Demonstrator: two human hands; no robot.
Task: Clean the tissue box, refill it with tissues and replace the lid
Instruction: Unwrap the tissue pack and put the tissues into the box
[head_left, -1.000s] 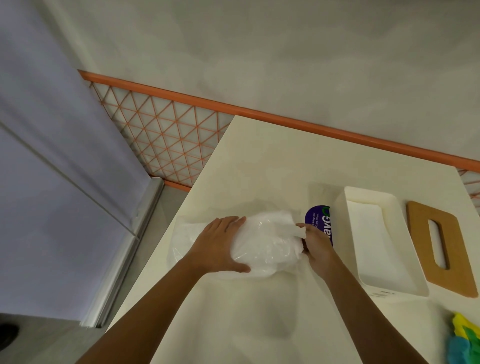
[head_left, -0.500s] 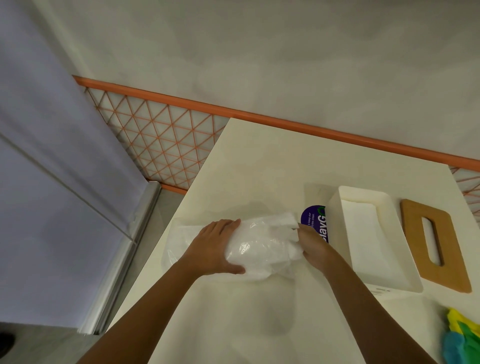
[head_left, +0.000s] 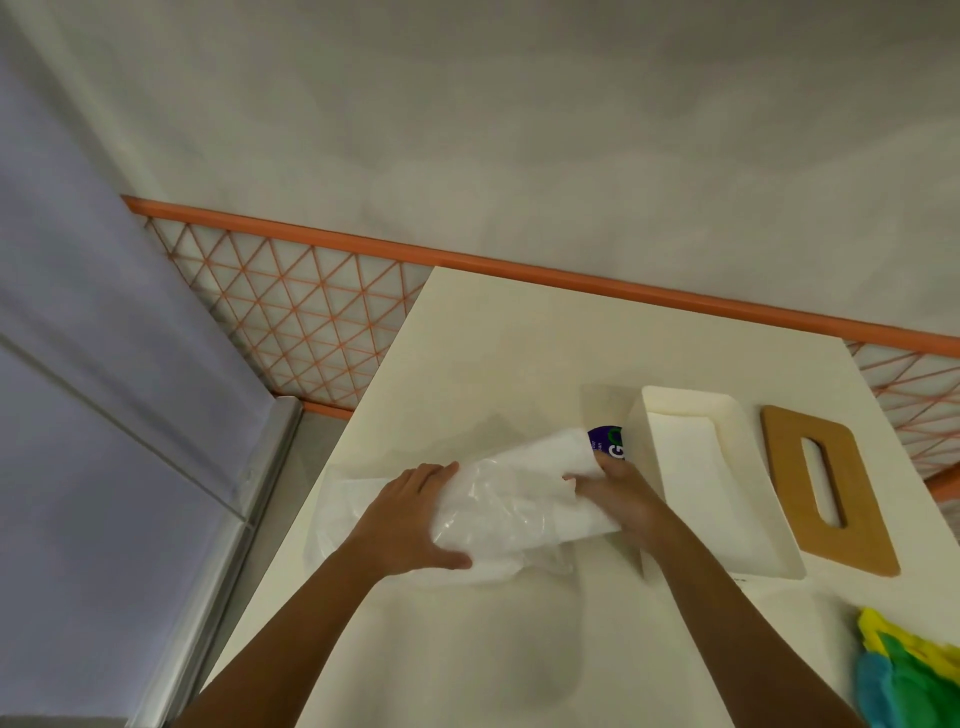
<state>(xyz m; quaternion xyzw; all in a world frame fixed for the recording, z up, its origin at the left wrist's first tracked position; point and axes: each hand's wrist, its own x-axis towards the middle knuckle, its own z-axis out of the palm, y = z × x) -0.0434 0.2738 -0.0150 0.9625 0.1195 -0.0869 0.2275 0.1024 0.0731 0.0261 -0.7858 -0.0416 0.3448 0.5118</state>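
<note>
A clear plastic pack of white tissues (head_left: 498, 514) lies on the cream table (head_left: 519, 353), left of the open white tissue box (head_left: 691, 410). My left hand (head_left: 410, 519) grips the pack's left part, thumb at its near edge. My right hand (head_left: 618, 493) grips the white tissue stack (head_left: 561, 457) at the pack's right end, where it sticks out of the plastic. The brown wooden lid (head_left: 784, 441) with a slot lies flat to the right of the box.
A purple printed wrapper (head_left: 605, 441) peeks out between the tissues and the box. Coloured cloths (head_left: 904, 675) in yellow, green and blue lie at the table's near right corner. An orange lattice rail (head_left: 311, 312) runs behind the table; the table's left edge drops off beside the pack.
The tissue stack has slid farther out of the plastic toward the right in my right hand. My left hand stays on the pack's left part.
</note>
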